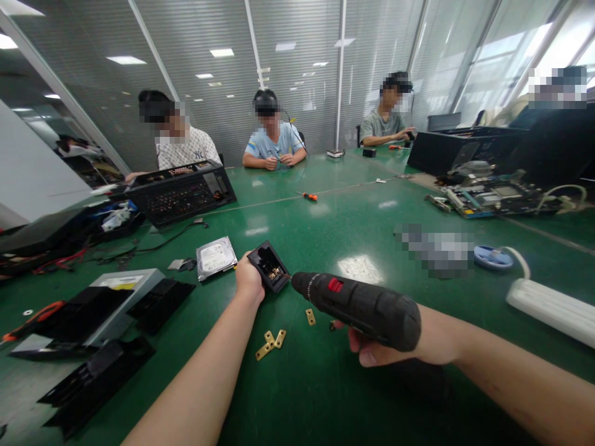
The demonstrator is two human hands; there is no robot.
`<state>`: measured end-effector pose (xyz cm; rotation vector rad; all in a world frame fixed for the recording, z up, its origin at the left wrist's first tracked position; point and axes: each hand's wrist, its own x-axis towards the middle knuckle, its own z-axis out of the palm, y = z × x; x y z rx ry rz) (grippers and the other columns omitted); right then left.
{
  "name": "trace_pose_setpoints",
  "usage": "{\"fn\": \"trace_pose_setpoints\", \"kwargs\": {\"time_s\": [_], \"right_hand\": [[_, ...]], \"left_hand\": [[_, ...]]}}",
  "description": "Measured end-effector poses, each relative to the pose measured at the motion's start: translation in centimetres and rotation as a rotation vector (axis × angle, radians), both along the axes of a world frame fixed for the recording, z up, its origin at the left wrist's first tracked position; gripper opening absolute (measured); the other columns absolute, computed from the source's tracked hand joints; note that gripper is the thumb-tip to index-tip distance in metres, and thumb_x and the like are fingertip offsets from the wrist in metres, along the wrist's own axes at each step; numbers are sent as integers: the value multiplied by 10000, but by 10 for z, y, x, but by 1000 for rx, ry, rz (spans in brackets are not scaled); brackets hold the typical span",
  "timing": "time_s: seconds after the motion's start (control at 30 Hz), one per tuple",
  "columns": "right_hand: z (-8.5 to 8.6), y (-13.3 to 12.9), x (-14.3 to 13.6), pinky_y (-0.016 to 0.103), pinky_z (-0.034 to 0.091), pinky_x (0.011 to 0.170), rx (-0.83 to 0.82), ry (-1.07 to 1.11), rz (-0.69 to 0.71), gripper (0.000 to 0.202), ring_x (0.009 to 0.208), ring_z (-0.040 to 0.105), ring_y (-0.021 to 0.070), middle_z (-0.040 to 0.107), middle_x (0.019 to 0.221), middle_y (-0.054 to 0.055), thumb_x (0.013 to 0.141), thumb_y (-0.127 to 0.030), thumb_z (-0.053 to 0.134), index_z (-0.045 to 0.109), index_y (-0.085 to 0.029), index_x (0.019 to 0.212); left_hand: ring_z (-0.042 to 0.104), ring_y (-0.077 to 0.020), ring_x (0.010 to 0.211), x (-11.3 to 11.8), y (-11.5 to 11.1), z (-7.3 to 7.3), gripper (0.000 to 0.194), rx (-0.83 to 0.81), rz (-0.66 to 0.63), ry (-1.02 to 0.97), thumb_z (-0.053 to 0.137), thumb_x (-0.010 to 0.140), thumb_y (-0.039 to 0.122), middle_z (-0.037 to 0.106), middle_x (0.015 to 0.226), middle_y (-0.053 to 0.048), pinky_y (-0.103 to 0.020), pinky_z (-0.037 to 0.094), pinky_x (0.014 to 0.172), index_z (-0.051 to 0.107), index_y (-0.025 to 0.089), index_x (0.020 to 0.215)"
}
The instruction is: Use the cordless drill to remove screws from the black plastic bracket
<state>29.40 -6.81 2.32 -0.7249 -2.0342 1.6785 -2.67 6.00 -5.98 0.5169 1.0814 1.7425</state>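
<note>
My left hand grips a small black open box by its left side, tilted above the green table. Small brass-coloured pieces show inside the box. In my right hand is a black power drill with a red switch, its front end pointing left at the box's lower right edge. Whether the bit touches the box I cannot tell. Below lie several brass plates with holes, and one separate brass plate nearer the drill. A hard drive lies just left of my left hand.
Left are a metal drive, black plastic parts, an orange screwdriver and a black computer case. Another screwdriver lies mid-table. Right are circuit boards and a white power strip. Several people sit across the table.
</note>
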Motion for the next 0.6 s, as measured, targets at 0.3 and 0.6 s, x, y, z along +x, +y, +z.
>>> {"fn": "trace_pose_setpoints", "kwargs": {"time_s": [0.3,0.6], "right_hand": [[6,2,-1,397,609,932,259,6,-4,733,977,707,233,750,1354,132,868,-423,876,647,-221,1535],[6,-1,-1,349,614,826,254,-9,-23,636,891,696,218,773,1194,99,835,-417,889,729,-210,1414]], "left_hand": [[756,-295,800,-1,-1,2,347,-77,-27,12,774,766,544,705,773,-20,-422,619,750,648,231,846],[769,-315,847,1,-2,4,332,-65,-14,-2,772,782,541,710,777,-26,-448,632,783,677,230,849]]}}
